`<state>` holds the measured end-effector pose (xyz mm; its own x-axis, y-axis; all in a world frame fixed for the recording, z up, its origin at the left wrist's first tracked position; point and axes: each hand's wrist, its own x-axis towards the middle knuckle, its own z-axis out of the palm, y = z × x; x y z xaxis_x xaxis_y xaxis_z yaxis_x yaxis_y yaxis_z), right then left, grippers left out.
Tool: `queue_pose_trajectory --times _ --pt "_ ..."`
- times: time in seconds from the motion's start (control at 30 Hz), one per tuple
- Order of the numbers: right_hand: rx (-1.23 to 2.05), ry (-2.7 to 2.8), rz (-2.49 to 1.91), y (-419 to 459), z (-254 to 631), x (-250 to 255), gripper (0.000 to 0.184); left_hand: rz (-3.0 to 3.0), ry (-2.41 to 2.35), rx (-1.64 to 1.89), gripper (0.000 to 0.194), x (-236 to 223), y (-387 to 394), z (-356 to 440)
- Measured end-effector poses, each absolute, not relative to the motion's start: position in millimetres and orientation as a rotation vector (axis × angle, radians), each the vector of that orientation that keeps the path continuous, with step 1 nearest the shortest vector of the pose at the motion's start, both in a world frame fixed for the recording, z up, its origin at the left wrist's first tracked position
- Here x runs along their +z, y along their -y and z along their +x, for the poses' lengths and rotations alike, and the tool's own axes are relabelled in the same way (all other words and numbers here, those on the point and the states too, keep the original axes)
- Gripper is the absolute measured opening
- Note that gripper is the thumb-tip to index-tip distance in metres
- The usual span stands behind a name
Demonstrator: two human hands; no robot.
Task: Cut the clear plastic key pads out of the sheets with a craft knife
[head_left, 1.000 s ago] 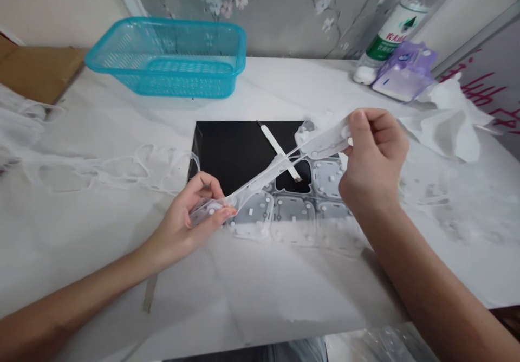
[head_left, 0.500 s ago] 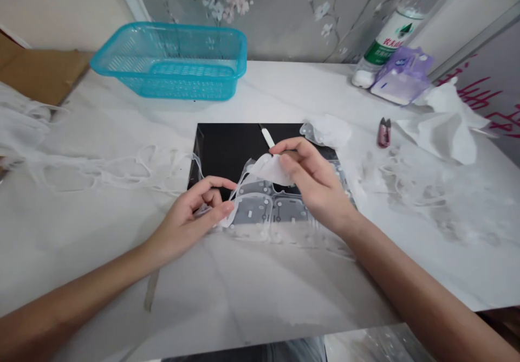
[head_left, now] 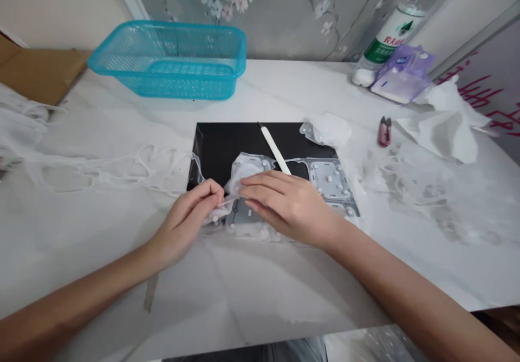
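A translucent moulded plastic sheet [head_left: 330,182] with rounded square panels and small white studs lies on a black board [head_left: 215,140]. My left hand [head_left: 187,215] is closed in a pinch on a thin clear strip [head_left: 231,200] at the sheet's left side. My right hand [head_left: 290,202] lies over the middle of the sheet, fingers stretched out and together, tips at a whitish translucent piece [head_left: 246,168]. That hand hides part of the panels. Just beyond it, a white-handled pen-like tool [head_left: 276,150] with a dark tip rests on the board.
A blue plastic basket [head_left: 168,72] stands at the back left. Clear stringy scraps [head_left: 134,169] lie left, more scraps [head_left: 430,194] right. Several pale pieces [head_left: 327,129] sit at the board's far right corner. Small pink clippers [head_left: 384,131], a bottle [head_left: 392,37] and a purple tissue pack [head_left: 404,75] are rightward.
My right hand has moved left and down, from pinching the white piece to lying flat over the sheet. My left fingers have closed on the strip. More of the white-handled tool shows.
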<state>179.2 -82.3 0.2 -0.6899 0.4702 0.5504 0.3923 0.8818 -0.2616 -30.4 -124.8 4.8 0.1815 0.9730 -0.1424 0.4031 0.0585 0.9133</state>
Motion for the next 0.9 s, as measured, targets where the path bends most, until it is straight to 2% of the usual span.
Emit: queue_pose_trajectory --times 0.13,0.3,0.43,0.9 --pt "0.116 2.377 -0.634 84.4 178.7 1.3 0.015 1.501 -1.362 0.768 0.031 3.2 124.6 -30.4" --pt "-0.065 2.402 -0.619 91.0 173.0 -0.7 0.022 1.672 -1.314 0.775 0.034 8.3 124.1 -24.1" --pt "-0.198 2.404 -0.627 96.0 168.3 -1.3 0.018 1.753 -1.253 0.780 0.032 9.2 123.8 -23.3" --pt "-0.230 2.379 -0.773 88.7 171.2 -4.5 0.012 1.656 -1.401 0.863 0.039 8.7 125.1 -23.8"
